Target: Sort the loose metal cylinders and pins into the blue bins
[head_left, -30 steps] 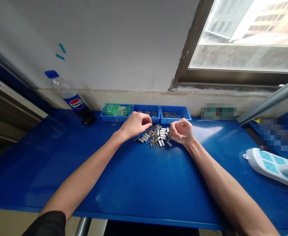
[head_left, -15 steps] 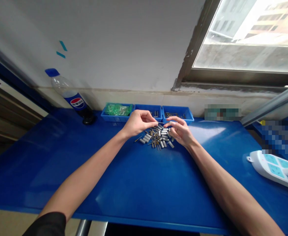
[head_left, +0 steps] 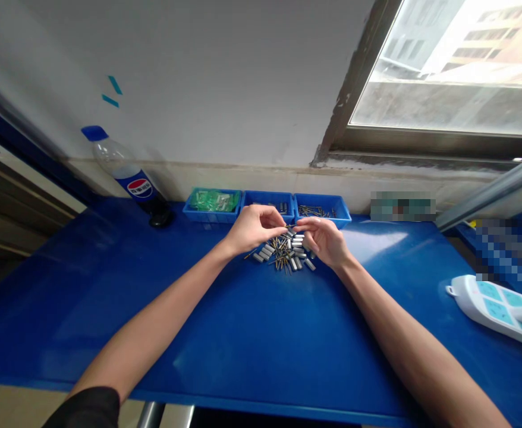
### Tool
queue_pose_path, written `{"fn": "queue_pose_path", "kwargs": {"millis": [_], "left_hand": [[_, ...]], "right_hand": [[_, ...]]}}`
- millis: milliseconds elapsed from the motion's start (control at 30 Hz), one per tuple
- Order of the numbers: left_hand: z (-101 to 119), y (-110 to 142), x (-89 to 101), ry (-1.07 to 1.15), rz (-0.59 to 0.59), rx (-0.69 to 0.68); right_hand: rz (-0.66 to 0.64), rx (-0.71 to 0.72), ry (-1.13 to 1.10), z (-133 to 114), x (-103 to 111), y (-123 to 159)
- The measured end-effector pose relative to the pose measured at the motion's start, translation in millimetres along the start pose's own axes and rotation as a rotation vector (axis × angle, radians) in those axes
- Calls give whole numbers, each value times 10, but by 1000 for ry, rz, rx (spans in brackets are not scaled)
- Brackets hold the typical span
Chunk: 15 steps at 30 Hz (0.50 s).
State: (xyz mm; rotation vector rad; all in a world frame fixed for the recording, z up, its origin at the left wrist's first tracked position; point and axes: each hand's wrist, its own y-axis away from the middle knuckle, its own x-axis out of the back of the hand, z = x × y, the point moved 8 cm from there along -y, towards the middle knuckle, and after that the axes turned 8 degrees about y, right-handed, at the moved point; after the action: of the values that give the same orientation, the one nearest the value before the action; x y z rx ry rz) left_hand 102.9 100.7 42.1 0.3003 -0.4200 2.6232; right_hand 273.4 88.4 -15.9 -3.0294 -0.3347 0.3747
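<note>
My left hand (head_left: 256,227) is closed in a pinch, thumb and forefinger on a thin metal rod (head_left: 289,226). From the other side, my right hand (head_left: 326,241) meets the same rod at its fingertips, its fingers drawn together. The fingers hide most of the rod. Just below both hands, on the blue tabletop, lies a loose pile of thin gold-and-dark metal rods (head_left: 281,260) mixed with short silver metal cylinders (head_left: 295,262). Part of the pile is covered by the hands.
Behind the hands stand three blue bins: a left one (head_left: 189,213) with green plastic-wrapped parts, a middle one (head_left: 267,196), and a right one (head_left: 342,209) with thin rods. A cola bottle (head_left: 140,185) stands left; a white power strip (head_left: 466,291) lies right.
My right hand has shifted slightly left, and its raised fingers have come down and together. The gap between the hands has narrowed, so less of the rod shows.
</note>
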Motion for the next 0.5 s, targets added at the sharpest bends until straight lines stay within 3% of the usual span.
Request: {"fn": "queue_pose_path", "kwargs": {"millis": [100, 300, 400, 500], "left_hand": [[9, 8, 36, -186, -88, 24], [-153, 147, 93, -608, -422, 232], [-242, 199, 109, -687, -483, 303], [-302, 216, 78, -719, -511, 290]], "right_hand": [[131, 31, -24, -50, 139, -6], [267, 56, 49, -89, 318, -10], [323, 122, 75, -80, 373, -8], [373, 198, 161, -76, 422, 12]]}}
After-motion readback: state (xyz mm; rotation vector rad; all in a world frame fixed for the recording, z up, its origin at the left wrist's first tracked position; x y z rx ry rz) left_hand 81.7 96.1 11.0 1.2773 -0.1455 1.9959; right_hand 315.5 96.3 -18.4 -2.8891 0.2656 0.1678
